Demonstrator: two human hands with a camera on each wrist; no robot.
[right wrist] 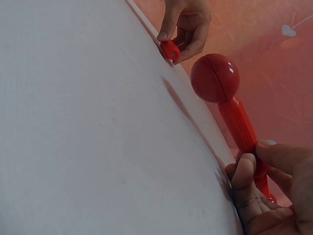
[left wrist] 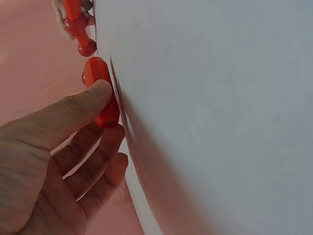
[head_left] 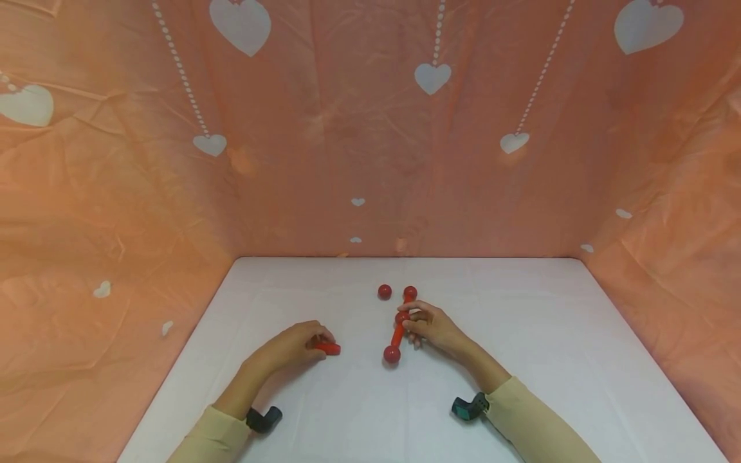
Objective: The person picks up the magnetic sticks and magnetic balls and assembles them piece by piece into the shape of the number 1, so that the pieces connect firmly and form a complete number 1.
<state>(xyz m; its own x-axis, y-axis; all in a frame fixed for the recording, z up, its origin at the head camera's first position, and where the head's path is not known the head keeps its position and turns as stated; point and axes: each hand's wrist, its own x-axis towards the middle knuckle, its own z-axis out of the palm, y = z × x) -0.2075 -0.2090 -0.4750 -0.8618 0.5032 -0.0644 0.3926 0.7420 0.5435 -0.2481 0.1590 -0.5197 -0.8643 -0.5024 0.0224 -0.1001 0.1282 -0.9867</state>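
Note:
My left hand [head_left: 294, 344] pinches a short red rod [left wrist: 103, 71] between thumb and fingers, low over the white table. A small hole shows in the rod's end in the right wrist view. To its right, my right hand [head_left: 438, 329] grips a straight piece of red rods and balls at its middle ball [head_left: 402, 317]. This piece has a ball at each end and a rod on either side of the middle one. Its near end ball [right wrist: 215, 78] has a dark seam round it, and a faceted rod [right wrist: 237, 122] runs from it to my fingers.
A loose red ball [head_left: 384, 292] lies on the white table [head_left: 521, 308], just left of the piece's far end ball [head_left: 410, 293]. Orange cloth walls [head_left: 370, 161] with pale hearts stand round the table's back and sides.

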